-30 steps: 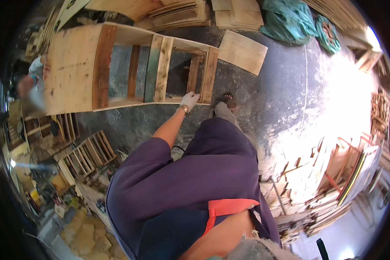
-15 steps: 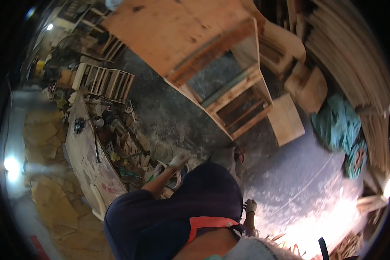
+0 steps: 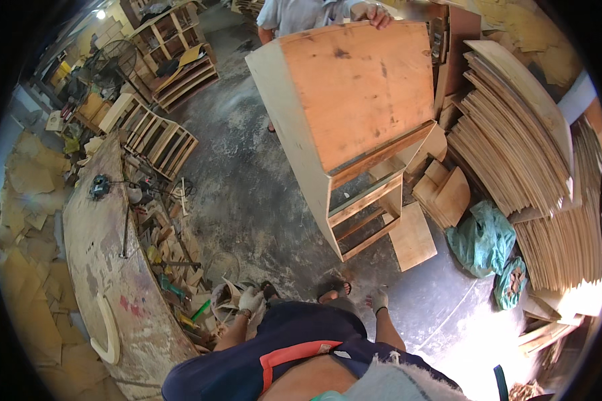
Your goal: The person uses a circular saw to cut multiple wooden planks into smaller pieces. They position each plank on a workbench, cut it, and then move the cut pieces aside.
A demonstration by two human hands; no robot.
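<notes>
My left hand [image 3: 251, 299], in a pale glove, hangs beside a whitish container of scraps [image 3: 226, 295]; its fingers look loosely stretched, with nothing seen in them. My right hand [image 3: 378, 301], gloved too, is held over the grey floor, fingers apart. Ahead of both hands, out of reach, a large wooden cabinet frame [image 3: 368, 93] stands tilted, with a stained orange-brown panel and open framed compartments at its near end. Another person's hand [image 3: 373, 13] rests on its far top edge.
A scuffed work table [image 3: 107, 247] on the left bears a curved pale piece [image 3: 106, 331] and a small power tool [image 3: 100, 187]. Wood scraps [image 3: 174, 257] lie beside it. Stacked boards [image 3: 508, 140], a green bag [image 3: 483, 239] and a loose panel [image 3: 411, 237] stand or lie on the right.
My view has shifted, bringing the other person and the cabinet's far end into sight. My right hand has come forward from beside my body. The left stays near the container.
</notes>
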